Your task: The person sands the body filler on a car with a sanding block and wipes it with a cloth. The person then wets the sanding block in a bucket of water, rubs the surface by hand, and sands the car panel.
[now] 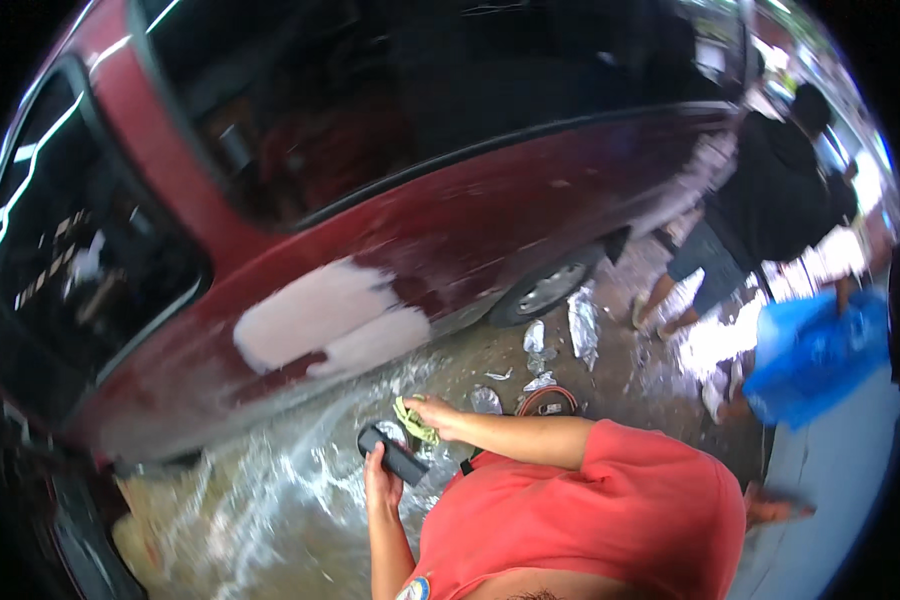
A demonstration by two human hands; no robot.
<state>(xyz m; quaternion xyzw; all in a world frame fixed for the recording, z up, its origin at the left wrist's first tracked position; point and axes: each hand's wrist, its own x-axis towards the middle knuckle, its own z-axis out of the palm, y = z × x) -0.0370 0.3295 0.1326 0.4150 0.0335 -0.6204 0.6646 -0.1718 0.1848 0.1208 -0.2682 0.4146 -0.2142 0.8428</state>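
My left hand (pixel 381 482) is closed round a dark grey rectangular block (pixel 394 455), held in front of my red shirt. Just above and to the right, my right hand (pixel 436 416) grips a crumpled yellow-green cloth (pixel 416 421). Cloth and block are close together; whether they touch I cannot tell. Something round and silvery shows behind them, too small to make out. Beyond my hands stands a dark red van (pixel 450 250). On its lower side is a pale, smooth patch (pixel 320 315) with uneven edges.
A wheel (pixel 545 292) stands right of the patch. Crumpled silvery sheets (pixel 583 325) and a coiled orange hose (pixel 547 400) lie on the wet, white-streaked floor (pixel 260 500). At the right, a person in black (pixel 775 185) bends near a blue plastic sheet or bag (pixel 820 350).
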